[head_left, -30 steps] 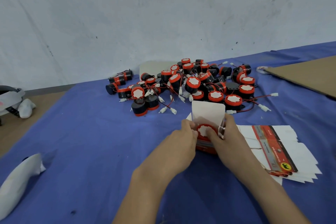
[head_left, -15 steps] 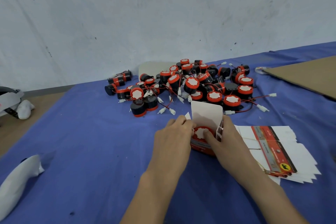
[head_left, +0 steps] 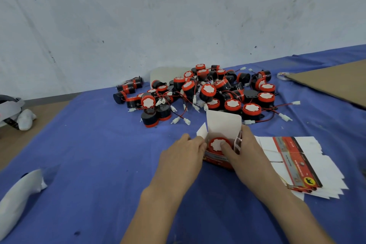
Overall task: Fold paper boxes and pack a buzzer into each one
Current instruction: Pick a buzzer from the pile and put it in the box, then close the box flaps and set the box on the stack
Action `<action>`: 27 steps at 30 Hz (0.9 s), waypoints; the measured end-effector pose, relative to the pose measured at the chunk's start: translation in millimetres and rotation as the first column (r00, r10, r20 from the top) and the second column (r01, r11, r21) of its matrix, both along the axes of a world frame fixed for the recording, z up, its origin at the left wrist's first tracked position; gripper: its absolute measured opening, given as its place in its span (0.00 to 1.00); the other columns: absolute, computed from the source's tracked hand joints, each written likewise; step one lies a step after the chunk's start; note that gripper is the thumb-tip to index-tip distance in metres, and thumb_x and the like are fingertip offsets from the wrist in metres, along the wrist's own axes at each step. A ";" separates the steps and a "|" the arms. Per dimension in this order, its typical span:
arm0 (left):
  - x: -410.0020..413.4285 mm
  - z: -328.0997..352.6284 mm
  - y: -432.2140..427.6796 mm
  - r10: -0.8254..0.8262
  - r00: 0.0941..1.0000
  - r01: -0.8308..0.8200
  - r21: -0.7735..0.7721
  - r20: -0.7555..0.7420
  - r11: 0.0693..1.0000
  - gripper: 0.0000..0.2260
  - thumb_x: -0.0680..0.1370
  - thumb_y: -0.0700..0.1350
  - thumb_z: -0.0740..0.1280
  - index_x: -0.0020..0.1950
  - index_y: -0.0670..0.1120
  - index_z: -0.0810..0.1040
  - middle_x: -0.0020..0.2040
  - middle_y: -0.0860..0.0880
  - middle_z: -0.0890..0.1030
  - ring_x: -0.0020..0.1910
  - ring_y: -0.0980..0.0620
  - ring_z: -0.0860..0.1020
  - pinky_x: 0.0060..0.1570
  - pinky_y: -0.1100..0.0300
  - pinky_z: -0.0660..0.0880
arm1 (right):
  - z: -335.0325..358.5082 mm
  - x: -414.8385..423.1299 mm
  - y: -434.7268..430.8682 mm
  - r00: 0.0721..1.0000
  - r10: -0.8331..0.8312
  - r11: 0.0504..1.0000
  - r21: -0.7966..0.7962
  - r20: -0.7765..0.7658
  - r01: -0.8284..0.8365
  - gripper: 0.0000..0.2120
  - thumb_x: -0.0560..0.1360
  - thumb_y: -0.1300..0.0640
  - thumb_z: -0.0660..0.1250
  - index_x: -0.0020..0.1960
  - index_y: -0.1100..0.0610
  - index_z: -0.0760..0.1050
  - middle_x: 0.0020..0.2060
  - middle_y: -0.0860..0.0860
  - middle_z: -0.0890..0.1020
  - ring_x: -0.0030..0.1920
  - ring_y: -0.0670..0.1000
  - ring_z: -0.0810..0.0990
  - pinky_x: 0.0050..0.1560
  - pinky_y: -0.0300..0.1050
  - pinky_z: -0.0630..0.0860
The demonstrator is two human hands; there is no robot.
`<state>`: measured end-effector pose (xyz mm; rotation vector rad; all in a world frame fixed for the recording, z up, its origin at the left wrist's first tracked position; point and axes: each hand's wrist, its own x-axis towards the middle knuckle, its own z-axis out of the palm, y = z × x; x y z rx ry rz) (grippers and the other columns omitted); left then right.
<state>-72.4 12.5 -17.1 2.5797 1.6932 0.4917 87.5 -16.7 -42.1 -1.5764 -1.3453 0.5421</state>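
Right hand (head_left: 247,152) now grips box (head_left: 223,123), thumb on buzzer (head_left: 216,144) | left hand (head_left: 182,156) pinches box side | buzzer pile (head_left: 208,91) behind | flat boxes (head_left: 297,156) right

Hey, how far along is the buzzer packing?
One paper box is folded with a buzzer seated inside. Both hands hold it: left hand at its side, right hand, thumb on the buzzer; top flap still open. A pile of loose buzzers and flat boxes remain.
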 end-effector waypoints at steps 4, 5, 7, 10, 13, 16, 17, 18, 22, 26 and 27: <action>-1.4 1.1 -4.9 -0.004 1.000 0.006 -0.064 0.022 0.998 0.16 0.82 0.54 0.52 0.37 0.50 0.66 0.38 0.51 0.73 0.38 0.50 0.75 0.38 0.54 0.74 | -0.2 1.2 1.6 1.000 -0.018 1.000 -0.010 0.006 0.018 0.11 0.78 0.54 0.68 0.57 0.55 0.69 0.52 0.52 0.78 0.53 0.54 0.78 0.53 0.58 0.78; -0.4 1.3 -5.5 0.003 1.000 -0.002 -0.063 0.015 0.998 0.16 0.82 0.54 0.52 0.37 0.49 0.66 0.37 0.51 0.74 0.38 0.50 0.75 0.39 0.53 0.74 | -0.6 1.7 2.1 1.000 -0.017 1.000 -0.013 0.008 0.017 0.12 0.78 0.54 0.68 0.57 0.55 0.69 0.52 0.52 0.78 0.53 0.55 0.78 0.53 0.58 0.78; 2.7 1.5 -7.8 0.023 1.000 -0.024 -0.033 -0.021 0.999 0.16 0.82 0.54 0.51 0.39 0.49 0.68 0.39 0.51 0.73 0.36 0.50 0.74 0.39 0.54 0.74 | -2.2 2.1 2.0 1.000 -0.004 1.000 -0.005 0.015 0.005 0.11 0.79 0.53 0.67 0.57 0.53 0.69 0.53 0.53 0.79 0.53 0.55 0.78 0.53 0.58 0.78; 5.3 1.4 -10.8 0.005 1.000 -0.005 0.052 -0.002 0.999 0.15 0.83 0.54 0.51 0.43 0.51 0.71 0.41 0.52 0.72 0.35 0.51 0.74 0.40 0.53 0.76 | -3.5 3.5 1.2 0.999 0.035 0.999 0.024 -0.013 -0.034 0.12 0.79 0.52 0.67 0.54 0.38 0.66 0.52 0.44 0.79 0.53 0.46 0.78 0.48 0.41 0.77; -2.4 5.7 -8.4 -0.046 0.959 0.016 0.107 0.281 0.994 0.10 0.84 0.54 0.52 0.54 0.58 0.73 0.44 0.54 0.77 0.41 0.54 0.78 0.40 0.52 0.77 | -3.7 5.0 1.7 0.996 0.066 0.998 0.004 -0.063 -0.066 0.21 0.79 0.49 0.67 0.64 0.31 0.63 0.55 0.38 0.78 0.54 0.40 0.78 0.45 0.34 0.73; -10.2 7.8 0.0 0.014 0.768 0.027 -0.055 0.640 0.998 0.08 0.85 0.52 0.53 0.58 0.61 0.70 0.44 0.57 0.82 0.42 0.57 0.81 0.41 0.51 0.79 | -1.4 4.4 2.1 0.969 0.118 0.991 -0.039 -0.216 -0.129 0.35 0.75 0.34 0.60 0.79 0.39 0.52 0.60 0.36 0.77 0.55 0.34 0.76 0.48 0.28 0.72; -11.0 6.8 2.3 0.042 0.722 0.051 -0.115 0.691 0.992 0.08 0.85 0.51 0.54 0.58 0.60 0.71 0.45 0.58 0.83 0.42 0.59 0.81 0.43 0.51 0.80 | -1.6 5.3 2.4 0.955 0.128 0.989 -0.041 -0.266 -0.144 0.38 0.73 0.30 0.55 0.79 0.40 0.53 0.65 0.35 0.75 0.58 0.33 0.74 0.55 0.27 0.70; -11.6 5.0 4.4 0.063 0.704 0.071 -0.158 0.708 0.985 0.07 0.85 0.50 0.55 0.58 0.59 0.72 0.46 0.58 0.82 0.44 0.61 0.80 0.45 0.52 0.80 | -2.3 6.7 3.1 0.943 0.126 0.989 -0.036 -0.308 -0.143 0.38 0.73 0.28 0.51 0.79 0.40 0.55 0.70 0.36 0.71 0.65 0.35 0.71 0.64 0.31 0.67; -14.0 -3.4 8.0 0.084 0.687 0.184 -0.285 0.722 0.941 0.06 0.83 0.55 0.59 0.59 0.61 0.73 0.49 0.59 0.80 0.47 0.61 0.79 0.46 0.61 0.79 | -2.4 7.5 6.3 0.919 0.121 0.990 -0.024 -0.375 -0.140 0.21 0.84 0.45 0.54 0.76 0.43 0.62 0.66 0.43 0.75 0.59 0.36 0.75 0.54 0.23 0.68; -7.7 -8.3 6.7 0.065 0.691 0.270 -0.340 0.720 0.901 0.08 0.82 0.53 0.64 0.60 0.61 0.72 0.53 0.56 0.79 0.46 0.61 0.80 0.42 0.68 0.76 | -4.4 6.6 8.0 0.902 0.206 0.975 -0.003 -0.379 -0.223 0.18 0.83 0.55 0.61 0.71 0.42 0.64 0.57 0.44 0.81 0.53 0.41 0.81 0.45 0.33 0.77; -5.7 -10.1 7.1 0.060 0.690 0.270 -0.333 0.722 0.903 0.08 0.82 0.51 0.64 0.61 0.60 0.72 0.55 0.53 0.78 0.48 0.59 0.80 0.45 0.65 0.77 | -5.3 6.0 7.8 0.908 0.215 0.974 0.004 -0.359 -0.228 0.18 0.83 0.57 0.62 0.69 0.41 0.65 0.57 0.42 0.80 0.54 0.41 0.81 0.45 0.33 0.78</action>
